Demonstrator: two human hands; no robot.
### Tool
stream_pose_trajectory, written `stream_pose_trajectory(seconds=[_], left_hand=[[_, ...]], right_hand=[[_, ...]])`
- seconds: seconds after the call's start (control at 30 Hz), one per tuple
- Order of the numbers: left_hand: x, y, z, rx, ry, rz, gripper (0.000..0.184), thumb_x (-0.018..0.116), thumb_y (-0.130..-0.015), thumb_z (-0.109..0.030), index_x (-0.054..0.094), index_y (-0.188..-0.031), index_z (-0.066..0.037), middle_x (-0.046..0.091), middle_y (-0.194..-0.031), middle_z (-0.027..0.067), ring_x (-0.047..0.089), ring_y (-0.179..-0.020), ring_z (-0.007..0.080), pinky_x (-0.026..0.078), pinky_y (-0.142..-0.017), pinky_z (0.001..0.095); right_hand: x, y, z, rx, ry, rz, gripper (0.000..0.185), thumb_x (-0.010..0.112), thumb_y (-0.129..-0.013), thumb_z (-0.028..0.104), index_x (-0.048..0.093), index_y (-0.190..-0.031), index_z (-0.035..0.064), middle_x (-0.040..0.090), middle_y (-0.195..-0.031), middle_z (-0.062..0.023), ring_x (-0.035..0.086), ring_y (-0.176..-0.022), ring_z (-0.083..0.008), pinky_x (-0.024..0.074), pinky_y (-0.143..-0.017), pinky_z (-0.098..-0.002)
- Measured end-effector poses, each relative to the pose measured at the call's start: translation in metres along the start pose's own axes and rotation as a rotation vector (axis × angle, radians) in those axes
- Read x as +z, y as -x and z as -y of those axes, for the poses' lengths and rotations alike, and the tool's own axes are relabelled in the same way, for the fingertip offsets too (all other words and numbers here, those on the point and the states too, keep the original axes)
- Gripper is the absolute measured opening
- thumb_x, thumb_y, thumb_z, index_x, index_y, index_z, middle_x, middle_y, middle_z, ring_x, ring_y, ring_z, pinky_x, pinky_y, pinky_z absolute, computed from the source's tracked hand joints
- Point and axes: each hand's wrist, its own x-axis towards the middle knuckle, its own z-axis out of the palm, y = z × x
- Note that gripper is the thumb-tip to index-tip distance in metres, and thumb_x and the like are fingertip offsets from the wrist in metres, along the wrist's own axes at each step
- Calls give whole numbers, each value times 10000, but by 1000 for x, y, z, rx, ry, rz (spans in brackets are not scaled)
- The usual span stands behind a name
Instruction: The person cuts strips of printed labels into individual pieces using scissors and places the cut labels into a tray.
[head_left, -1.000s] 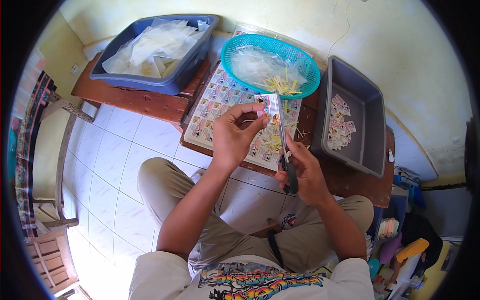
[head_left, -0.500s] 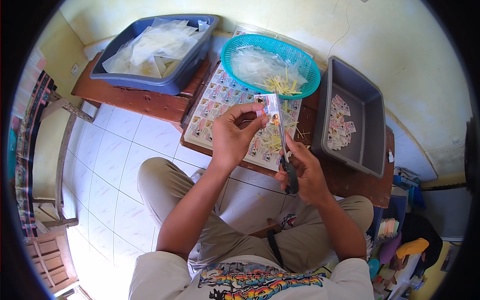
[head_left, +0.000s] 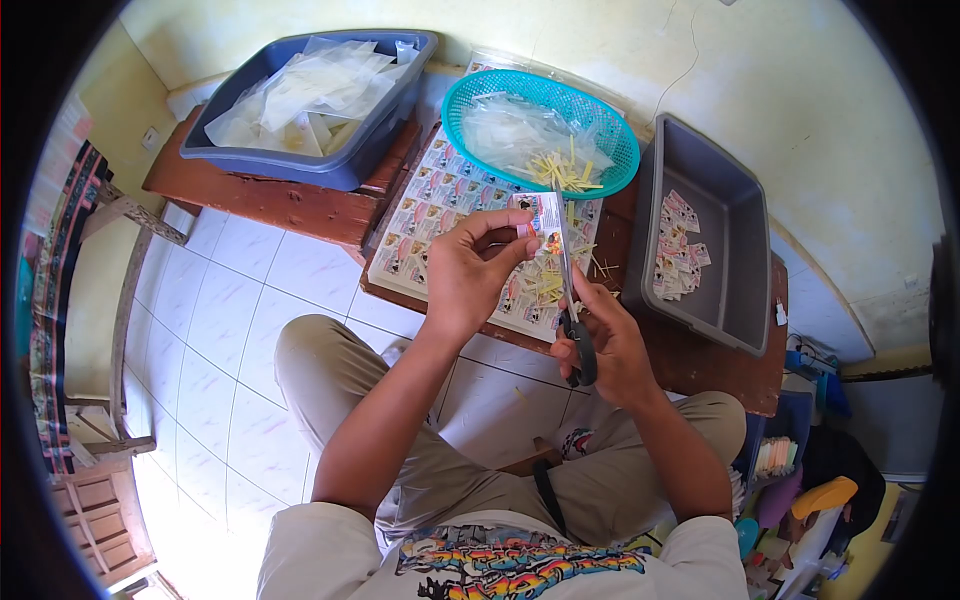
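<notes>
Between thumb and fingers, my left hand pinches a small printed label. My right hand is wrapped round the black handles of a pair of scissors, whose blades point up along the label's right edge. Beneath both hands are printed label sheets with thin yellowish strips scattered on them. Just beyond the label sits a teal basket holding clear plastic pieces and more strips. A grey tub on the right contains several cut labels.
A blue-grey tub with translucent bags stands at the upper left on a brown wooden bench. Another person is at the lower right beside stacked items. My crossed legs are below the table's edge.
The scissors' blades have shifted slightly, and their tips now reach above the label's top edge. The label has moved a little. The other person's arm at the lower right has also moved.
</notes>
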Motion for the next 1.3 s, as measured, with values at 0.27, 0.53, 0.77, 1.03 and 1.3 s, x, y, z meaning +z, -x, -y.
stream_pose_trajectory(seconds=[0.27,0.53,0.77,1.03,1.3], left_hand=[[0,0,-1,-1,11,1,299,758,-905,94,685,-1195,106,744,-1108,158,721,-1022,169,619,-917,294],[0,1,-1,-9,-6,16,301,746,-912,102,679,-1205,108,746,-1098,158,724,-1017,172,615,-916,291],[0,1,0,-4,-1,17,298,746,-912,101,682,-1203,105,746,-1097,158,725,-1013,170,614,-915,288],[0,2,3,-26,1,40,303,757,-908,89,689,-1203,94,748,-1098,146,725,-1016,170,616,-916,295],[0,1,12,34,12,18,263,811,-895,-6,733,-1140,51,787,-1026,125,746,-941,142,603,-809,272]], right_hand=[[-2,-1,-4,-14,8,2,949,799,-833,-104,341,-1638,107,490,-1288,-79,672,-1031,-162,602,-651,-208],[0,-1,2,-11,27,-15,940,831,-838,-44,349,-1634,90,483,-1330,-86,652,-972,-141,564,-611,-225],[0,0,2,3,6,-14,936,834,-843,-34,350,-1634,90,483,-1328,-87,648,-968,-134,557,-606,-222],[-5,-2,2,13,-38,-19,917,828,-844,-41,365,-1626,82,490,-1310,-80,638,-953,-126,549,-604,-231],[-2,-2,1,10,-30,-35,915,817,-845,-54,368,-1629,93,483,-1307,-92,635,-938,-133,546,-590,-237]])
